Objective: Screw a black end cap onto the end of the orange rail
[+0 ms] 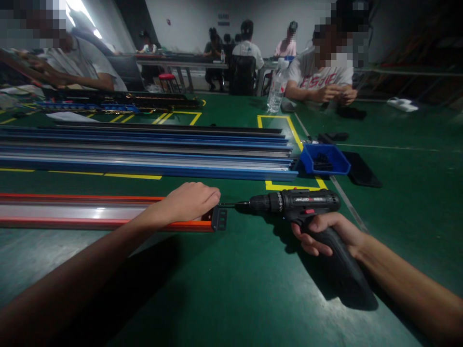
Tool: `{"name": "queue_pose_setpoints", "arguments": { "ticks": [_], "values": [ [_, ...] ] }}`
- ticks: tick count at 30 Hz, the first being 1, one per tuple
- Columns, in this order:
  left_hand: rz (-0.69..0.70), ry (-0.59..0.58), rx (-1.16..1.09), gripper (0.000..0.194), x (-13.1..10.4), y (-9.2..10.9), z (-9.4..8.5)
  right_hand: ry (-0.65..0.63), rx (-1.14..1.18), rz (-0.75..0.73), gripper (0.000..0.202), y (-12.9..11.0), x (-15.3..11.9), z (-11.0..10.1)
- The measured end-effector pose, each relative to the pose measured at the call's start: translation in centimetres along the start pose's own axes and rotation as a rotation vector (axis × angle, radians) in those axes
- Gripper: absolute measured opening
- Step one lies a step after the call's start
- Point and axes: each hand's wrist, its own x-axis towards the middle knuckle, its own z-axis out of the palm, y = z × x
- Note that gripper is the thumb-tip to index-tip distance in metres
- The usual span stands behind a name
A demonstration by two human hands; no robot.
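Note:
A long orange-edged metal profile [97, 211] lies on the green table at the left, with a black end cap [221, 219] at its right end. Over that end, my left hand [193, 200] is closed round the profile, fingers curled. My right hand [318, 233] holds a black power drill [311, 200] by its grip, a finger near the red trigger. The drill lies level and points left; its long thin bit [235, 205] reaches the end cap. Whether the tip touches a screw cannot be made out.
Beyond the orange profile lie several blue and black profiles [144, 156]. A blue bin [325, 161] with small dark parts stands at their right end, beside a dark flat object [361, 169]. Farther back are a water bottle [277, 89] and people seated at tables.

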Motion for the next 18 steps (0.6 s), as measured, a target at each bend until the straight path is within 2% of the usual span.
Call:
{"name": "queue_pose_setpoints", "arguments": {
  "ticks": [18],
  "values": [
    [0.024, 0.021, 0.013, 0.034, -0.07, -0.07, 0.14, -0.023, -0.005, -0.01, 0.028, 0.13, 0.17, -0.19]
  ]
}}
